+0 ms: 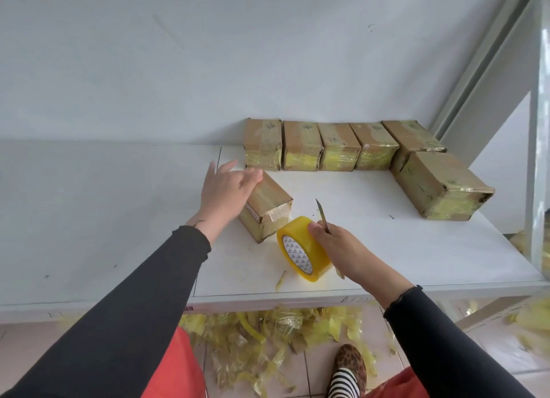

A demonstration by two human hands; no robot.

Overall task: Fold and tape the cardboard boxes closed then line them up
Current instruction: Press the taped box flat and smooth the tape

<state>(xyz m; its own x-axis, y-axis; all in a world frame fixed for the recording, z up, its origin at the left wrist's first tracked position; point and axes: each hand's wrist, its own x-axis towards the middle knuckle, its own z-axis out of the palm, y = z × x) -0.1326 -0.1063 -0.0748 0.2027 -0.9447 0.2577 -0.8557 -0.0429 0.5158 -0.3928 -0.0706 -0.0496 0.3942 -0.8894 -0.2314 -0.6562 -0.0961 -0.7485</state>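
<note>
White tabletop (372, 243), seam line just beyond left hand (226, 189). Taped cardboard box (266, 211) lies on it under left hand fingers, tilted. Yellow tape roll (303, 249) stands on edge, touching right hand (342, 246), just beside this box. Row of five taped boxes (336, 146) against wall, beyond both hands. One more taped box (443, 186) far right of right hand. Small tape scrap (280, 280) near front edge, left of right hand. Floor (297, 365) below: tiles, many yellow tape scraps (268, 332).
</note>
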